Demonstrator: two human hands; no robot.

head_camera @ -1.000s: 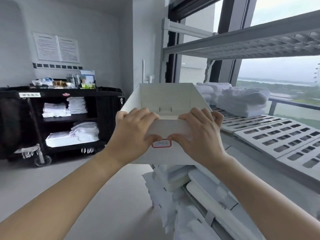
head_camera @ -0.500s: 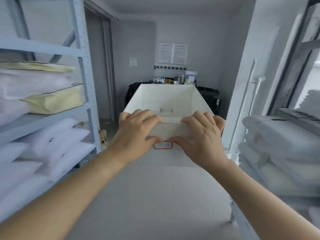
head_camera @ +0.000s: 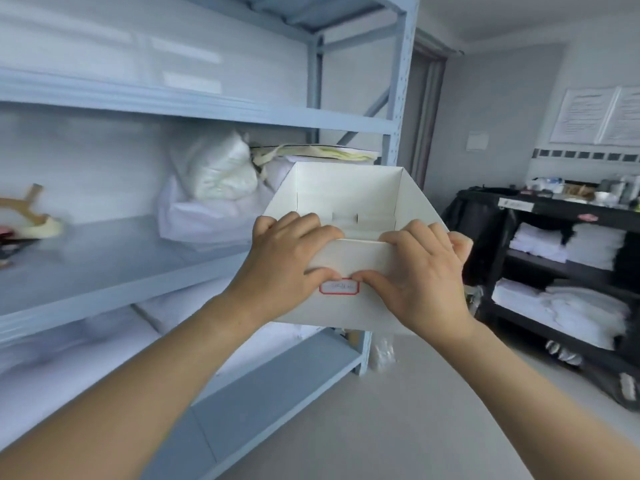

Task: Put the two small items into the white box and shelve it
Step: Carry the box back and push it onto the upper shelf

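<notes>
I hold an open white cardboard box [head_camera: 349, 188] in front of me at chest height. A small red-bordered label [head_camera: 338, 286] is stuck on its near wall. My left hand [head_camera: 287, 258] grips the near wall from the left and my right hand [head_camera: 422, 275] grips it from the right, with fingers hooked over the rim. The box floats in front of the right end of a pale blue metal shelving unit [head_camera: 398, 123]. The near wall and my hands hide most of the box's inside, and no small items show there.
The middle shelf [head_camera: 114, 258] has a bare stretch, with white bagged linen [head_camera: 214, 195] behind it and a wooden object [head_camera: 27, 216] at far left. Folded white linen fills the shelf below. A black housekeeping cart [head_camera: 561, 258] with towels stands at right on the grey floor.
My view has swung left from the window rack, past the cart, to the blue shelving unit. Both hands keep the same grip on the box.
</notes>
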